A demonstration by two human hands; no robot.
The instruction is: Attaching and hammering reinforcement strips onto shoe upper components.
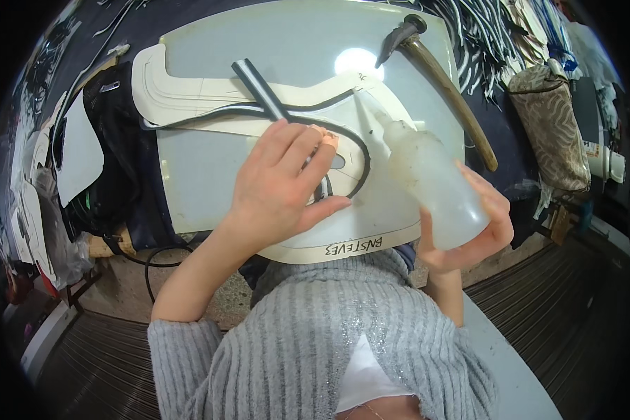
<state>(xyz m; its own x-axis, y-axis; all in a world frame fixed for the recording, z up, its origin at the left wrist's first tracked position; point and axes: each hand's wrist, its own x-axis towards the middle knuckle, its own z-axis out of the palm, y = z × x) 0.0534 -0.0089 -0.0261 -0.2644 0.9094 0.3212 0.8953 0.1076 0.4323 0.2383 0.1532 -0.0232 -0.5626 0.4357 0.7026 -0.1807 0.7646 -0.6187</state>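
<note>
My right hand (479, 217) is wrapped around a translucent white squeeze bottle (434, 185). Its narrow nozzle (371, 105) points up and left, the tip over a cream flat pattern piece (392, 98). My left hand (276, 175) lies across the pattern with bent fingers apart and thumb stretched out; one fingertip carries an orange-tan wrap. Beneath it runs a straight black-and-white strip (257, 87), partly hidden by the fingers. A thin black edging (364, 157) curves around the pattern's rounded part, near my left thumb.
Under the work is a pale board (210, 168). A wooden-handled hammer (455, 98) rests at its far right. Bundled strips (469, 35) and a patterned pouch (549, 126) lie right. Black fabric with a zipper (115, 126) and a white piece (80, 150) sit left.
</note>
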